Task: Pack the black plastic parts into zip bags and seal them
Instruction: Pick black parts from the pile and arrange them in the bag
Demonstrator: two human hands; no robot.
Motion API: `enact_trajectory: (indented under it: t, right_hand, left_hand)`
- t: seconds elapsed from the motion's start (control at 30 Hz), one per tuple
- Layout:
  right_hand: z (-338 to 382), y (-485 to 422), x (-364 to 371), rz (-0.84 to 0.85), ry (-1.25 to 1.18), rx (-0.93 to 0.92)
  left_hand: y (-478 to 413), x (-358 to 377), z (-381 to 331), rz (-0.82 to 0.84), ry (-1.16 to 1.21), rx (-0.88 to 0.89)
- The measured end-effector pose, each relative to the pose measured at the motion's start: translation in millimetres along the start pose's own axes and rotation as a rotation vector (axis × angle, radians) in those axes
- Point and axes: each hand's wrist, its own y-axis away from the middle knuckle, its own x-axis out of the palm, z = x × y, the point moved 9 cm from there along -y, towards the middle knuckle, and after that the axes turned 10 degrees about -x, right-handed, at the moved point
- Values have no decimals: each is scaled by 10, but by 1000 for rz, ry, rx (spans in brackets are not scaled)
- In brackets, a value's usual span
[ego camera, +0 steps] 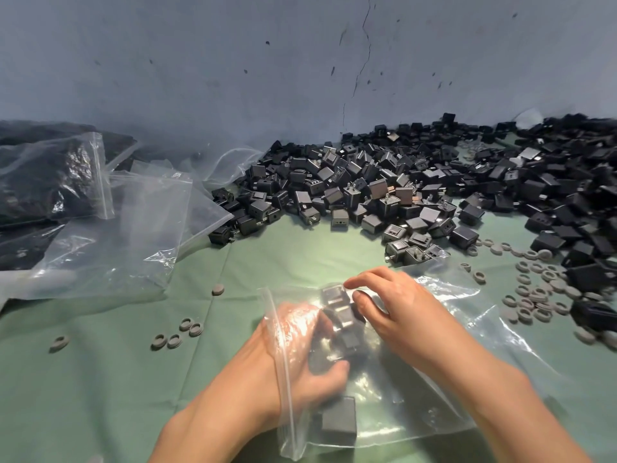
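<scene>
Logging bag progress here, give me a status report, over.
Left hand inside open zip bag, gripping black parts. Right hand rests on bag from outside. Bag unsealed. Nothing in the way.

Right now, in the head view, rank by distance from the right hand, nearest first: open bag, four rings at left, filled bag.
1. Open bag, under the right hand.
2. Four rings, left on cloth.
3. Filled bag, far left.
</scene>
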Motion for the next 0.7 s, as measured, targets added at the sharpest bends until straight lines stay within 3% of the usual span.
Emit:
enact_trajectory:
  t: [0.23,0.37,0.47,0.6,0.7]
  right_hand:
    - [4,-2,7,7,2,0]
    - [18,2,14,14,-2,-1]
    - [34,26,23,11,-4,-7]
    - [73,61,24,-5,-30,-7]
    - [102,84,10,-6,-21,-14]
  left_hand:
    - [41,-17,-113,-18,5,74]
    - [-10,86,-51,45,22,0]
    - [-101,169,-109,67,41,46]
    - [-103,78,19,-5,50,-53]
    - [-24,-9,57,106,127,-70]
